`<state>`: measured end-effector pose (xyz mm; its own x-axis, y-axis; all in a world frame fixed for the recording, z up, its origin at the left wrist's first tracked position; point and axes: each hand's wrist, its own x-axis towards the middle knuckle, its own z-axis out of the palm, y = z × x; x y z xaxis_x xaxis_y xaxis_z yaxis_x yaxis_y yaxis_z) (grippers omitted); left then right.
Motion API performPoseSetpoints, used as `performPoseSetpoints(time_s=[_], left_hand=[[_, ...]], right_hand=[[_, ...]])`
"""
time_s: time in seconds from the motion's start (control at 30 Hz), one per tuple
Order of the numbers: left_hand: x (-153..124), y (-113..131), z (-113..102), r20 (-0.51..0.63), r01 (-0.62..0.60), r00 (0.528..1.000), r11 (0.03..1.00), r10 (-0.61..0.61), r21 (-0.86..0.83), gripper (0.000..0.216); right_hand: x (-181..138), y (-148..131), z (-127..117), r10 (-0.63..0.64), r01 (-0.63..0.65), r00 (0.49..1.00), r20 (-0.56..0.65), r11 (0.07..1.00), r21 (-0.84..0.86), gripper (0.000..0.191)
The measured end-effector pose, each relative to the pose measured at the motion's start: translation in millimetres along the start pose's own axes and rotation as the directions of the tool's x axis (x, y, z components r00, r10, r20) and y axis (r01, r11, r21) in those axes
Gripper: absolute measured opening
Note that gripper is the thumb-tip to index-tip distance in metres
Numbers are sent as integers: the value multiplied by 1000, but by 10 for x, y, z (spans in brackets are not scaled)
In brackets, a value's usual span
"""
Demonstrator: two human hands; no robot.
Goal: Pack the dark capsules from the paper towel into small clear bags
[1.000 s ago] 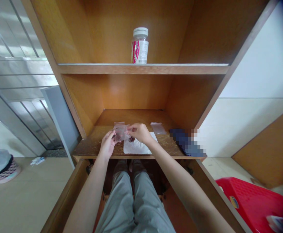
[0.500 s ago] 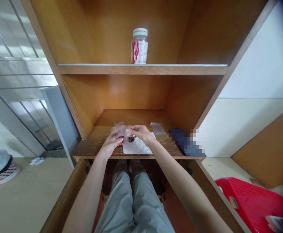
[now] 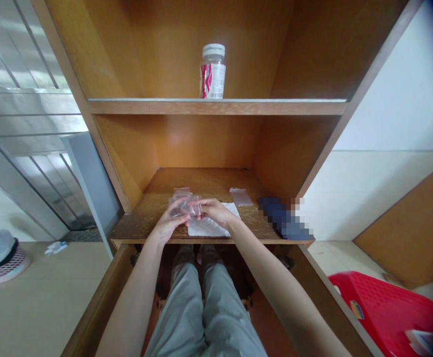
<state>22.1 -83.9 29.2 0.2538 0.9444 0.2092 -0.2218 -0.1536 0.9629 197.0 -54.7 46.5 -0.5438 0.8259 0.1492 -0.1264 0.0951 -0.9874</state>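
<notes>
While both hands, L hand (image 3: 168, 224) and R hand (image 3: 214, 210), pinch a clear bag (image 3: 186, 205) by its sides, prob. to keep it spread, it sits at 10 o'clock off the paper (image 3: 207, 229) on the shelf (image 3: 142, 223).

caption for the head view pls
Left hand and right hand hold a clear plastic bag over white paper on a wooden shelf.

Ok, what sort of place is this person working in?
Probably a room in a home: the person sits at a built-in wooden shelf unit, with a pink basket and a red plastic stool on the floor nearby.
</notes>
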Motion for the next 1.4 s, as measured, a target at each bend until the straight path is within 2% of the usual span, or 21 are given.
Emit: performPoseSetpoints(time_s=[0.2,0.33,0.57,0.67,0.73,0.8,0.87,0.93,1.0,1.1,1.4], left_hand=[[-12,32,26,2,-1,1000,999,1,-43,73],[-10,40,33,9,-19,1000,998,20,-68,67],[-2,2,-3,32,-49,998,996,52,-76,55],[13,-13,-19,2,-25,1000,993,25,-112,52],[24,-18,-25,-32,-11,999,989,7,-147,52],[32,-23,-28,-51,-6,999,986,-2,-164,53],[35,-27,-30,-56,-9,998,986,0,-166,53],[38,-31,-31,-59,-13,998,986,3,-164,53],[40,-33,-30,-62,-11,998,987,1,-162,52],[45,-36,-24,-61,-5,998,988,-4,-157,52],[57,-38,-4,-77,22,997,994,-30,-104,48]], right_hand=[[-9,-1,-7,-41,41,999,6,999,-19,33],[-25,-30,1,-24,26,999,26,999,-47,35],[-35,-15,-13,-22,23,999,33,1000,-14,27],[-11,30,-49,-4,5,998,-62,1000,18,20],[27,74,-68,-19,36,978,-206,996,82,16],[80,129,-74,-43,106,911,-411,985,133,15],[139,194,-65,-49,173,807,-588,972,156,15],[196,262,-45,-44,224,735,-677,958,180,17],[245,328,-20,-43,268,718,-695,939,218,18],[301,417,10,-44,304,732,-680,914,268,20],[375,602,22,-14,245,756,-655,933,263,29]])
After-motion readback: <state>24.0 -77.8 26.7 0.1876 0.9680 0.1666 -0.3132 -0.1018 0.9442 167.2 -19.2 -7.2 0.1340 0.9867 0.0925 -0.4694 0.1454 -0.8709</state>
